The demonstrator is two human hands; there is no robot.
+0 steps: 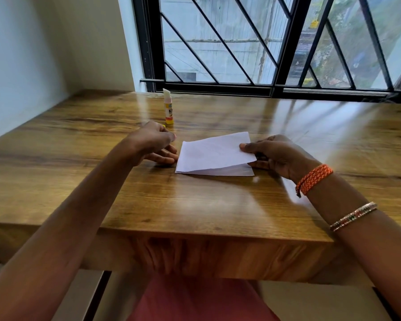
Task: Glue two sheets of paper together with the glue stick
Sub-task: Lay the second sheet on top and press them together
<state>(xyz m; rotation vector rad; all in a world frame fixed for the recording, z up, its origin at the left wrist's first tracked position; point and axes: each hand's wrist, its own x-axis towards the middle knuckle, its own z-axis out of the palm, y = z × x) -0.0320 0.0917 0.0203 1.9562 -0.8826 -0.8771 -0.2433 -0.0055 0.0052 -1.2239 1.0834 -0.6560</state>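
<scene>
Two white sheets lie one on the other in the middle of the wooden table (pixel 195 205). My right hand (pixel 276 156) pinches the right edge of the top sheet (pixel 213 154) between thumb and fingers and lifts that side, while its left side stays down. The bottom sheet (pixel 239 171) lies flat, and only a strip of it shows at the right. My left hand (pixel 153 144) rests on the table just left of the sheets, with relaxed fingers pointing at their left edge and holding nothing I can see. The white and yellow glue stick (pixel 167 108) stands upright and uncapped behind my left hand.
A small yellow thing (pixel 163 126), perhaps the cap, peeks out behind my left hand. A barred window (pixel 241 42) runs along the far edge of the table and a white wall (pixel 21 66) along the left. The near table edge is close to my lap.
</scene>
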